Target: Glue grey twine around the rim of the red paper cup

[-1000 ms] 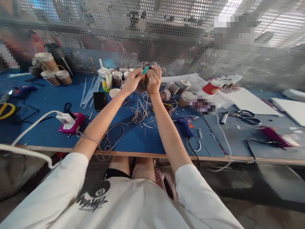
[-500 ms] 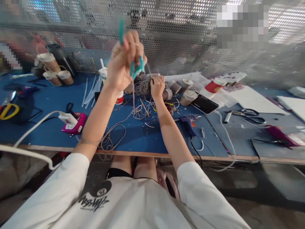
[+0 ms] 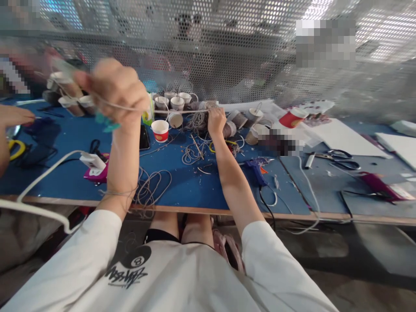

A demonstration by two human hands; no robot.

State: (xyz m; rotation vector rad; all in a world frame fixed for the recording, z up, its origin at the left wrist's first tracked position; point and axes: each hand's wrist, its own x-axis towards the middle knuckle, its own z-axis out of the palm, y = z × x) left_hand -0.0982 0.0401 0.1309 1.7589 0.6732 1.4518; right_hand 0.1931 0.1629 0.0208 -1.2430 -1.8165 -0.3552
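My left hand (image 3: 121, 89) is raised over the left part of the table, blurred and closed. A beige cord (image 3: 182, 112) runs from it, nearly level and taut, to my right hand. A teal tool (image 3: 105, 123) shows below the fist; its kind is smeared by motion. My right hand (image 3: 216, 120) is closed on the cord beside a tangled heap of grey-brown cord (image 3: 198, 123). More cord (image 3: 154, 186) lies in loops at the table's front edge and around my left forearm. Cord-wrapped cups (image 3: 238, 118) stand just right of my right hand.
A red-and-white paper cup (image 3: 160, 131) stands between my arms, with several small cups (image 3: 177, 103) behind. A blue glue gun (image 3: 257, 170) and dark-handled scissors (image 3: 341, 158) lie to the right. A magenta power strip (image 3: 97, 173) sits left. Another person's hand (image 3: 16, 116) is at far left.
My left hand has swept left and slightly down, drawing the cord taut between my hands. My right hand has barely moved. Another person's hand has appeared at the left edge.
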